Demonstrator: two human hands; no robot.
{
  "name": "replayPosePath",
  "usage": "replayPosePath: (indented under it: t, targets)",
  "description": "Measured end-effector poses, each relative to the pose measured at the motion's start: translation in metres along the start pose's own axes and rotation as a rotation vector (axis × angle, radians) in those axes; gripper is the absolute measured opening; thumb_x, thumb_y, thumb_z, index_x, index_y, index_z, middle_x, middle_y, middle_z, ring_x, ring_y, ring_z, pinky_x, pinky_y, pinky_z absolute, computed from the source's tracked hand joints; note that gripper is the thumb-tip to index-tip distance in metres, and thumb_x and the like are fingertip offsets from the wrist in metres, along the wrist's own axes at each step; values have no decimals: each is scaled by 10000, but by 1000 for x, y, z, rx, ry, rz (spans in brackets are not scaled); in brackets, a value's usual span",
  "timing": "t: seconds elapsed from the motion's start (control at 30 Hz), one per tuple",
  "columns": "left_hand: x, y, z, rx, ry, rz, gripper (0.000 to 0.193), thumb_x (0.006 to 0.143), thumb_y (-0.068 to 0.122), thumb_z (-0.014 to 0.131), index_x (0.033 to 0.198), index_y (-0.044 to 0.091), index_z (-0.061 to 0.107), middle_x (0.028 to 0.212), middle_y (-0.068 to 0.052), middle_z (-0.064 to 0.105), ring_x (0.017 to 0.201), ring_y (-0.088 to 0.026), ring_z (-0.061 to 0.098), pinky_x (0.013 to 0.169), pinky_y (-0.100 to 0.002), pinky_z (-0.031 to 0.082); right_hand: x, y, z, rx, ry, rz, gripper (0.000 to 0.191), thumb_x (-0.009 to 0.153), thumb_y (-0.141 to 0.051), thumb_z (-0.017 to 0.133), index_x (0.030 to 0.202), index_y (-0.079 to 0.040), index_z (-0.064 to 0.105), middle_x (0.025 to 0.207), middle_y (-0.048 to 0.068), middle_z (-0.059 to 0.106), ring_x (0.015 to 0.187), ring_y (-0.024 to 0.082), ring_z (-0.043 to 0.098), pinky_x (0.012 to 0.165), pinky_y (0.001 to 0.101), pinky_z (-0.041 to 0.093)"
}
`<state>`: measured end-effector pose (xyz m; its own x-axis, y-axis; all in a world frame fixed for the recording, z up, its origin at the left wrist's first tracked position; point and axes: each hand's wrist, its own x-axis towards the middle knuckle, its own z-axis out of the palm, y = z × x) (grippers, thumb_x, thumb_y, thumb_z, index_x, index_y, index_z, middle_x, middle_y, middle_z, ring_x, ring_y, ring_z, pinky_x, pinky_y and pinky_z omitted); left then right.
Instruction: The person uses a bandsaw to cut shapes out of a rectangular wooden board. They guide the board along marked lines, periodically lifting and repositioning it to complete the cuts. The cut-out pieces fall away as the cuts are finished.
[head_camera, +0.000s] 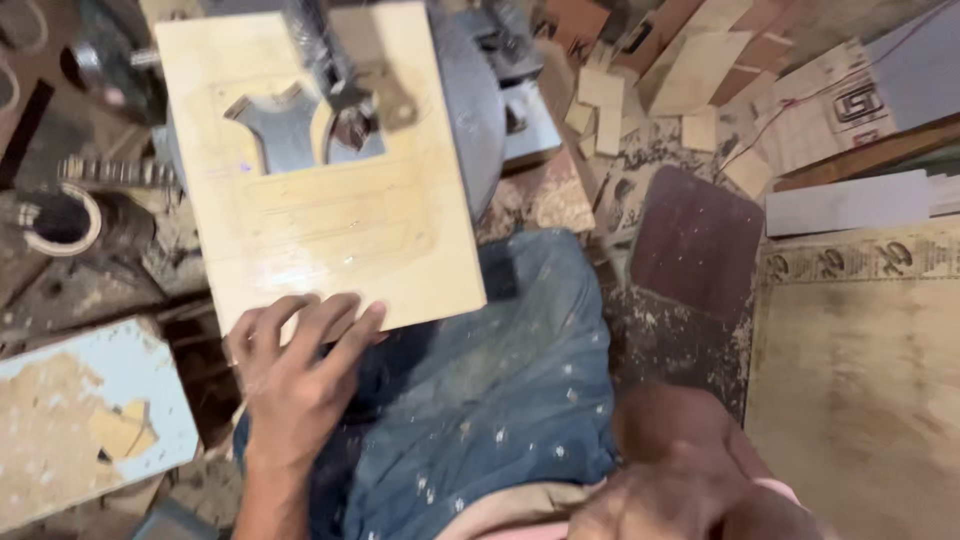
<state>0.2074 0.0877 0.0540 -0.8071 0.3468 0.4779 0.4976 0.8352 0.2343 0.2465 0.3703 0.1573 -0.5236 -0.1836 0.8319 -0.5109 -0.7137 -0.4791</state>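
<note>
A pale plywood board (330, 220) with a curved shape cut out of its upper part lies on the round metal table of a saw machine (470, 100). The saw's arm and blade (345, 95) stand inside the cutout. My left hand (295, 375) grips the board's near edge, its fingers spread over the top face and the thumb hidden. My right hand (690, 470) is a blurred brown shape at the bottom right, close to the camera and beside my blue-clad leg (480, 400). What my right hand holds is unclear.
Wood offcuts (700, 70) litter the dusty floor behind the saw. A dark red panel (700, 240) lies on the right, next to a large board with a patterned border (860, 380). A pale blue chipped board (90, 420) sits at lower left. A tape roll (60, 220) lies at left.
</note>
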Motion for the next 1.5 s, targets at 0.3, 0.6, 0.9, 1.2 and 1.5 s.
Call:
replayPosePath:
  t: [0.3, 0.6, 0.9, 1.2, 1.5]
  targets:
    - [22, -73, 11, 234, 196, -195, 99, 964, 2, 712, 1028, 48, 651, 1296, -142, 648, 1289, -318, 544, 1071, -457, 390, -9, -8, -23, -26, -24, 6, 432, 1051, -465, 500, 1160, -78, 657, 1124, 137, 642, 1010, 280, 613, 845, 428, 508]
    - [82, 40, 80, 127, 29, -120, 747, 954, 452, 759, 1383, -128, 568, 1442, -326, 553, 1409, -485, 432, 1157, -574, 365, 10, -1, -30, 15, -26, 26, 449, 1054, -484, 455, 1111, -89, 661, 1047, 115, 653, 940, 264, 606, 792, 420, 503]
    - [43, 24, 41, -159, 106, -537, 626, 1004, 406, 635, 1439, -38, 563, 1501, -272, 554, 1411, -452, 451, 1197, -578, 284, -28, -8, -61, 60, 22, 23, 476, 1058, -503, 410, 1061, -101, 665, 971, 94, 665, 870, 248, 600, 740, 412, 497]
    - [50, 2, 44, 48, -110, -293, 1057, 920, 698, 663, 1577, -74, 368, 1672, -324, 241, 1566, -493, 186, 1239, -683, 106, -61, 134, -290, -1249, 428, 374, 211, 1163, -204, 595, 1252, -16, 625, 1117, 109, 676, 1015, 220, 671, 874, 349, 558]
    - [65, -11, 47, -107, -45, -319, 1310, 719, 783, 724, 1561, -121, 290, 1642, -383, 176, 1544, -532, 131, 1223, -670, 122, -100, 176, -293, -1910, -248, 1130, 656, 956, -366, 633, 1576, -227, 472, 1595, 234, 341, 1325, 502, 411, 1051, 683, 339]
